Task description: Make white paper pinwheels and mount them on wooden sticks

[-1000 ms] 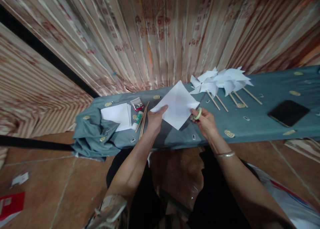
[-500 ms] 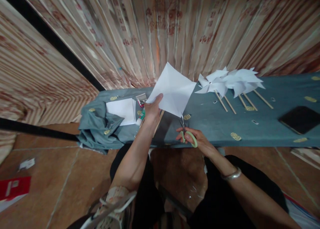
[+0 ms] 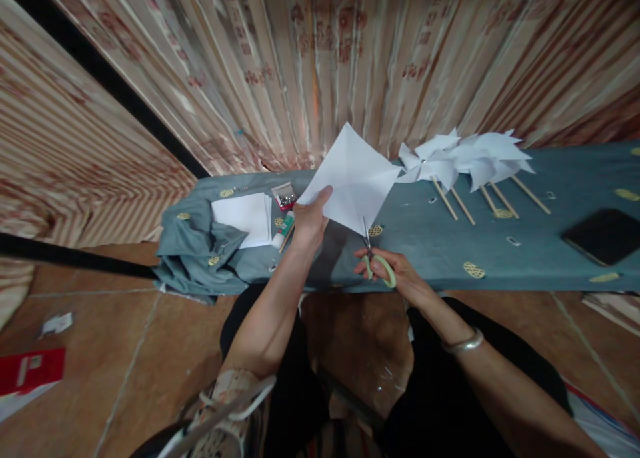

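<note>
My left hand (image 3: 311, 218) pinches a square sheet of white paper (image 3: 354, 175) by its left corner, thumb on top, holding it above the cloth-covered table. In my right hand (image 3: 393, 270) is a pair of scissors (image 3: 381, 270) with pale green handles, fingers through the loops. The blades point away from me and meet the paper's near corner. Faint crease lines show on the sheet. Just left of my left hand lie a green and white glue tube (image 3: 284, 230) and a small open box (image 3: 285, 195) of shiny metal bits.
Several white paper pinwheels (image 3: 467, 159) on wooden sticks lie at the back right. A stack of white paper (image 3: 245, 219) rests on the left of the grey-green tablecloth (image 3: 425, 245). A dark flat object (image 3: 603, 237) lies far right. Behind hangs a patterned curtain (image 3: 330, 58).
The paper and my left hand have shifted slightly to the right. The scissor blades have stayed at the near corner, now reaching a little over the sheet.
</note>
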Demonstrator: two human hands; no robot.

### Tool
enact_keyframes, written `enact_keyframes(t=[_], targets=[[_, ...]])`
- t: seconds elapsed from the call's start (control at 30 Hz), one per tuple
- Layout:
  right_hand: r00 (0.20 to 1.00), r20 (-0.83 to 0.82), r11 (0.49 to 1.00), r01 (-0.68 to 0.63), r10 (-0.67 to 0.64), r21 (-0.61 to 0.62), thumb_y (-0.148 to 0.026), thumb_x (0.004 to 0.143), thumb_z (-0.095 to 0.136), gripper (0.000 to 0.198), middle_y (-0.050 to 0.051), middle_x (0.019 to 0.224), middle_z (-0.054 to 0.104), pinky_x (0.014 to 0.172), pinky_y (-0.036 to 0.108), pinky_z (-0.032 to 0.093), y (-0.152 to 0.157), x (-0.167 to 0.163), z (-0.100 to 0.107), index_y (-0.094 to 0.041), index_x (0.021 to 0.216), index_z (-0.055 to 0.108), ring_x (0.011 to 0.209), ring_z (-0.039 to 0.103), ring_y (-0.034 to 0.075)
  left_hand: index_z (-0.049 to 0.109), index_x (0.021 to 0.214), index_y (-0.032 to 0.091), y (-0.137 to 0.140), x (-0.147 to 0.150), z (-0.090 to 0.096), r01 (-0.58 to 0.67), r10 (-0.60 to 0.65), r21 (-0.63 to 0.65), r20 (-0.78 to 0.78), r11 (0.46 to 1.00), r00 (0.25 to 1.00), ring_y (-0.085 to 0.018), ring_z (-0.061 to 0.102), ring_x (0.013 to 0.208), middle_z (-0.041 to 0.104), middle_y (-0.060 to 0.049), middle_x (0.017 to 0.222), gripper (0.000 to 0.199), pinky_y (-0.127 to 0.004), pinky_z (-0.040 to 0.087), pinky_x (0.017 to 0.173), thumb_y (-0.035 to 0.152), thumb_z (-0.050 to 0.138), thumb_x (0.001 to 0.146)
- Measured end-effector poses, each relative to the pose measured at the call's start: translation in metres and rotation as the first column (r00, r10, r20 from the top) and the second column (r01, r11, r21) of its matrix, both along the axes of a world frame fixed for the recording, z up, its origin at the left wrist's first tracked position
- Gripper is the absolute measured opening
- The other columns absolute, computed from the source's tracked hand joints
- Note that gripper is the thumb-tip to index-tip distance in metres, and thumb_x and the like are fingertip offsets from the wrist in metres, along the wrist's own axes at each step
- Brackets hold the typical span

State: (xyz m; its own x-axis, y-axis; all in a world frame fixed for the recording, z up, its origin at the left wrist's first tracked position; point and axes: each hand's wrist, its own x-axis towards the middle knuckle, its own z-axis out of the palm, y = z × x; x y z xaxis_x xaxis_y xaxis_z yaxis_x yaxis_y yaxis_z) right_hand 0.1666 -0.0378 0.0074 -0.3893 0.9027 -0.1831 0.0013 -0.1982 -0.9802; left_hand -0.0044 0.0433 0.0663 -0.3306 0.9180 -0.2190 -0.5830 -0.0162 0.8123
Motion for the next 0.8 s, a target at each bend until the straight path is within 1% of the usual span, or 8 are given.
enact_keyframes(t=[0.23,0.4,0.47,0.7,0.8], targets=[[1.000,0.017,0.999,-0.021,0.022,-0.024,-0.064,0.071,0.072,0.058,0.007,0.085,0.073,0.065,0.027,0.048,0.001,0.001,0.000,-0.018,0.106,0.068,0.070,0.061,0.015,0.070,0.077,0.013,0.002,0.000,-0.006,0.000,-0.003,0.053,0.048,0.999,0.999,-0.023,0.074,0.093,0.077,-0.005,0.077,0.011,-0.036,0.058,0.092,0.007,0.075,0.070],[1.000,0.024,1.000,-0.013,0.013,-0.018,-0.064,0.071,0.071,0.057,0.006,0.083,0.073,0.064,0.027,0.048,0.001,0.001,0.000,-0.018,0.106,0.067,0.070,0.060,0.015,0.070,0.076,0.015,0.003,0.000,-0.011,-0.002,0.001,0.040,0.022,0.999,1.000,-0.025,0.073,0.095,0.077,-0.004,0.078,0.020,-0.038,0.058,0.092,0.015,0.084,0.061],[1.000,0.022,1.000,-0.012,0.012,-0.015,-0.064,0.072,0.071,0.057,0.006,0.083,0.073,0.064,0.027,0.048,0.001,0.001,0.000,-0.018,0.106,0.067,0.069,0.060,0.015,0.070,0.076,0.015,0.003,-0.001,-0.011,-0.003,0.002,0.045,0.026,0.999,1.000,-0.026,0.073,0.095,0.077,-0.004,0.077,0.022,-0.039,0.057,0.093,0.015,0.085,0.060],[0.999,0.033,1.000,-0.018,0.018,-0.011,-0.063,0.073,0.070,0.056,0.007,0.084,0.073,0.064,0.028,0.048,0.001,0.001,0.000,-0.018,0.106,0.067,0.070,0.062,0.016,0.070,0.073,0.013,0.001,0.001,-0.009,-0.015,0.013,0.034,0.048,0.999,0.999,-0.027,0.073,0.093,0.075,-0.005,0.074,0.017,-0.042,0.055,0.095,0.011,0.083,0.061],[0.999,0.030,1.000,-0.014,0.015,-0.018,-0.062,0.073,0.070,0.055,0.006,0.084,0.073,0.066,0.028,0.049,0.000,0.001,0.000,-0.018,0.106,0.067,0.070,0.062,0.016,0.070,0.071,0.013,0.002,0.000,-0.010,-0.012,0.010,0.038,0.048,0.999,0.999,-0.027,0.073,0.094,0.075,-0.006,0.074,0.015,-0.042,0.055,0.095,0.012,0.082,0.061]])
